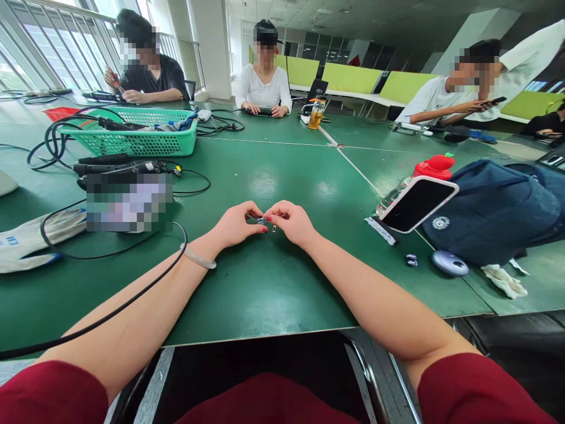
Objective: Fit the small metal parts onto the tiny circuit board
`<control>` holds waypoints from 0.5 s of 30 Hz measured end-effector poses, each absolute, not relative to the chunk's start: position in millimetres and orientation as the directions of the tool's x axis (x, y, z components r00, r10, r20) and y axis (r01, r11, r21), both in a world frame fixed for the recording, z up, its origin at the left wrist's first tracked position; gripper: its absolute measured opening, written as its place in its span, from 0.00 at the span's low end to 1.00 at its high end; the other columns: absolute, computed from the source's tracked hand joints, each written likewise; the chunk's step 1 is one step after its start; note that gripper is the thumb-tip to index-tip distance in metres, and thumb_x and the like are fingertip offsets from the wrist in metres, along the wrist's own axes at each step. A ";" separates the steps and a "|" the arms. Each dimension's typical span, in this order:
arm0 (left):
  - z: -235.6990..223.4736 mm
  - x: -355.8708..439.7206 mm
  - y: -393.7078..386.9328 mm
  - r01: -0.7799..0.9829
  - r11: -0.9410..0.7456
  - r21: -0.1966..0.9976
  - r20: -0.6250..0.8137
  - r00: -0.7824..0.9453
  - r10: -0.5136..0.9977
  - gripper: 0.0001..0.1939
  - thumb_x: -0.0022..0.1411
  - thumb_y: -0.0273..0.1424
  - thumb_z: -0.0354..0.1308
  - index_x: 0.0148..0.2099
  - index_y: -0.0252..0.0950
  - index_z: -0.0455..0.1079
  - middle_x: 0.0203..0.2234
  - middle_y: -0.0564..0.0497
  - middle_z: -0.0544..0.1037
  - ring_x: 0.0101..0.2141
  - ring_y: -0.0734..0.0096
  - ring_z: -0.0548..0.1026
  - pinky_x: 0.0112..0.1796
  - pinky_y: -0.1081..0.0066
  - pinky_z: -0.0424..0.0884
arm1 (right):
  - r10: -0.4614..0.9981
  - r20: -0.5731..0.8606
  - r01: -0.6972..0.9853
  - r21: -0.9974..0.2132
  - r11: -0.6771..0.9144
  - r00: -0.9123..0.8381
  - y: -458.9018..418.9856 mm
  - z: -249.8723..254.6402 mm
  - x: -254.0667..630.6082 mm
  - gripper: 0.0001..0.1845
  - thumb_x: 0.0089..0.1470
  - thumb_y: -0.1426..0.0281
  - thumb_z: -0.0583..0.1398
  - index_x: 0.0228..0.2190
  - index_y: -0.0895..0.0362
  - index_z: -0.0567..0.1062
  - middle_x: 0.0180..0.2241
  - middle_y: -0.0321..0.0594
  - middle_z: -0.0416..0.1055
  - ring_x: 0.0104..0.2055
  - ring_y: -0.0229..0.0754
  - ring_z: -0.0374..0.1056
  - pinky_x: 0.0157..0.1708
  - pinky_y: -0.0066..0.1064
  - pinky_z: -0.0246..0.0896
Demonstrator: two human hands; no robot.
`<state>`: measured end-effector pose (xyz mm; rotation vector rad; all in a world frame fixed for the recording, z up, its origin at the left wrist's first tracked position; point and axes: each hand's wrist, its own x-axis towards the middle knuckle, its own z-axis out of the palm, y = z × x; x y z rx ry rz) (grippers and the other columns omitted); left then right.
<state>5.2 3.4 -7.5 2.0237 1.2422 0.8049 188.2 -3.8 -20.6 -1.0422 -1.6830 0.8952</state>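
Both my hands meet over the green table (282, 277) in front of me. My left hand (238, 224), with a pale bangle on the wrist, is curled and pinches a tiny dark part (262, 221) between thumb and fingers. My right hand (289, 221) is curled too, its fingertips pinching the same small part from the other side. A little silvery piece (274, 229) shows just under my right fingertips; whether it lies on the table or is part of the held piece is unclear.
A black cable (132, 294) runs across my left forearm. A green basket (132, 138) with tools stands back left. To the right lie a phone (417, 203) propped on a red-capped bottle, a navy bag (489, 212), earbuds case (449, 263). Three people sit at the far side.
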 end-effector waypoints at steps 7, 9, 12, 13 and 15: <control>-8.8 8.4 3.3 0.374 -0.334 0.865 0.183 0.383 0.905 0.19 0.42 0.39 0.69 0.32 0.36 0.65 0.32 0.50 0.76 0.34 0.67 0.72 0.41 0.63 0.69 | 0.925 0.278 0.147 -0.935 0.322 -0.258 -1.6 -23.6 189.6 0.08 0.44 0.62 0.66 0.27 0.53 0.81 0.37 0.37 0.65 0.32 0.34 0.62 0.35 0.32 0.60; -8.8 8.8 3.4 0.357 -0.335 0.872 0.190 0.384 0.903 0.19 0.41 0.38 0.69 0.31 0.36 0.65 0.31 0.50 0.75 0.34 0.68 0.72 0.41 0.62 0.69 | 0.924 0.274 0.147 -0.936 0.320 -0.268 -2.5 -23.0 189.0 0.08 0.44 0.61 0.66 0.27 0.53 0.81 0.37 0.36 0.65 0.32 0.34 0.61 0.35 0.32 0.60; -8.9 8.9 3.6 0.348 -0.325 0.880 0.185 0.379 0.907 0.19 0.40 0.38 0.69 0.31 0.36 0.65 0.30 0.51 0.75 0.34 0.68 0.72 0.42 0.61 0.69 | 0.928 0.269 0.147 -0.938 0.313 -0.259 -3.5 -22.0 188.4 0.09 0.44 0.61 0.66 0.27 0.52 0.81 0.37 0.37 0.65 0.31 0.34 0.61 0.33 0.31 0.60; -9.0 8.8 3.7 0.346 -0.325 0.880 0.186 0.379 0.907 0.19 0.40 0.39 0.69 0.31 0.36 0.65 0.30 0.51 0.75 0.34 0.68 0.72 0.42 0.61 0.69 | 0.928 0.271 0.139 -0.939 0.313 -0.257 -3.7 -21.7 188.4 0.09 0.43 0.61 0.66 0.26 0.53 0.81 0.37 0.37 0.65 0.30 0.33 0.61 0.33 0.31 0.59; -9.0 8.7 3.8 0.345 -0.334 0.877 0.195 0.381 0.904 0.19 0.40 0.39 0.69 0.31 0.36 0.65 0.30 0.51 0.75 0.34 0.68 0.72 0.42 0.61 0.68 | 0.924 0.280 0.122 -0.940 0.319 -0.261 -4.0 -21.1 188.4 0.09 0.43 0.62 0.66 0.26 0.53 0.80 0.37 0.37 0.65 0.30 0.33 0.61 0.32 0.31 0.59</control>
